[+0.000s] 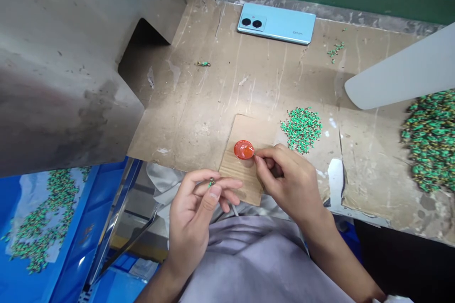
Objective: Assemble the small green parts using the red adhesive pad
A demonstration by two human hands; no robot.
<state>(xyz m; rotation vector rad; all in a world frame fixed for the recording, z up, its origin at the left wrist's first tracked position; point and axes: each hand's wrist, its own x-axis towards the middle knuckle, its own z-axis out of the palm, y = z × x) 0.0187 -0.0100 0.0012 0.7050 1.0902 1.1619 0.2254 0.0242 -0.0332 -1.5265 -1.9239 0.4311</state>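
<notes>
hands: two, the left hand and the right hand;
red dish: just one;
phone: one, with two lenses on its back;
green piles on the table: three; small pile, big pile, thin scatter;
loose green bits: two; stray bit lying alone, pinched bit in the left fingers;
wooden board: one;
blue tray: one, way too many bits inside to count
</notes>
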